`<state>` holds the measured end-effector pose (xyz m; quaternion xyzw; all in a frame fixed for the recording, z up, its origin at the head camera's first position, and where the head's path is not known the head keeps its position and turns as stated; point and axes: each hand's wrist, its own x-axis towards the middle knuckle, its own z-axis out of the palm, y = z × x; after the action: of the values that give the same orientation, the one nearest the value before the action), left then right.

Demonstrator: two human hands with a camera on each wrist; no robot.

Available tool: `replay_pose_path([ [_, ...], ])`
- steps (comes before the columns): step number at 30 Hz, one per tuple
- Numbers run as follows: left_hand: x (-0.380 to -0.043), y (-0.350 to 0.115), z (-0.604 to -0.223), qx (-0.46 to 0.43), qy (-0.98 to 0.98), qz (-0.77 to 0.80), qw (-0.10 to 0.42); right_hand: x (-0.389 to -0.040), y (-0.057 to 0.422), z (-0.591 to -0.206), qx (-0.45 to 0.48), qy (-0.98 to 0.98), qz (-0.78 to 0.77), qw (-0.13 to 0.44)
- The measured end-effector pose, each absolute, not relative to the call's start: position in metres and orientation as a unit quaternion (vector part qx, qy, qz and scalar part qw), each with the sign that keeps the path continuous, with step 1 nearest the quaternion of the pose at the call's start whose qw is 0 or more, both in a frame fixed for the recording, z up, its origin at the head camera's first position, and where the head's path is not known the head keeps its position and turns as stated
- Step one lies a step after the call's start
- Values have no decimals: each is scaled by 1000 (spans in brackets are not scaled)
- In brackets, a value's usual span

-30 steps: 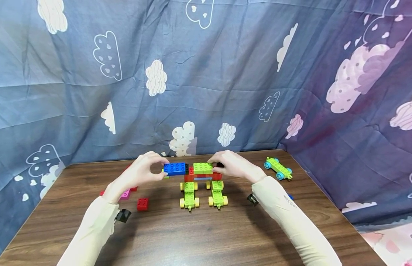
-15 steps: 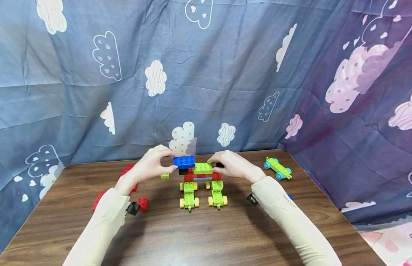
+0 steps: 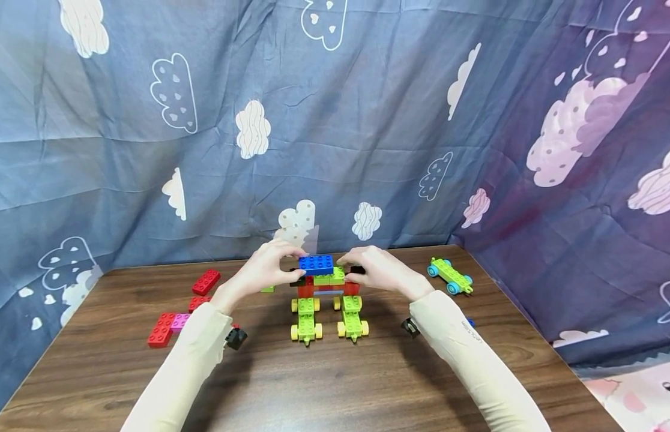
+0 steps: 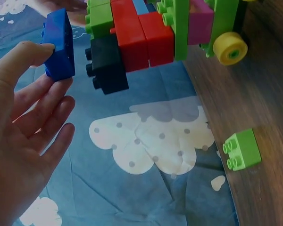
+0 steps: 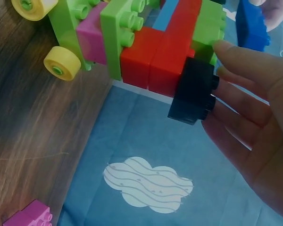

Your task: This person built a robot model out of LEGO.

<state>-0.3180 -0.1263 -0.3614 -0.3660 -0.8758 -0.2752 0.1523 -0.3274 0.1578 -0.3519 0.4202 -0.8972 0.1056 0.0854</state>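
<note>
My left hand (image 3: 270,267) pinches a blue building brick (image 3: 316,264) between thumb and fingers, studs up, over the top of a built model. In the left wrist view, a gap shows between this brick and the model. Two green car bases (image 3: 306,330) with yellow wheels carry the model, and red bricks (image 4: 129,35) bridge them. Light green bricks (image 3: 337,275) lie on top, with a black brick (image 4: 106,63) at the left end and another black brick (image 5: 192,89) at the right. My right hand (image 3: 375,270) grips the right end of the green bricks.
Red bricks (image 3: 161,330) and a pink brick (image 3: 180,322) lie on the left of the table. A small green brick (image 4: 244,149) sits behind the model. Right of it stands a green car base (image 3: 451,276) with blue wheels. A patterned curtain (image 3: 335,150) hangs behind.
My left hand has moved right with the blue brick, from beside the model's left end to above its top green bricks. My right hand has stayed in place.
</note>
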Motion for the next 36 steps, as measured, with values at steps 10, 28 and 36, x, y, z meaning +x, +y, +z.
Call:
replay_pose_path([
  [10, -319, -116, -364, -360, -881, -273, 142, -322, 160, -342, 423, -892, 123, 106],
  [28, -327, -106, -370, -363, -882, -269, 130, -323, 159, -344, 430, -887, 138, 97],
  [36, -328, -104, -369, -370, -881, -269, 122, -323, 159, -343, 423, -891, 133, 96],
])
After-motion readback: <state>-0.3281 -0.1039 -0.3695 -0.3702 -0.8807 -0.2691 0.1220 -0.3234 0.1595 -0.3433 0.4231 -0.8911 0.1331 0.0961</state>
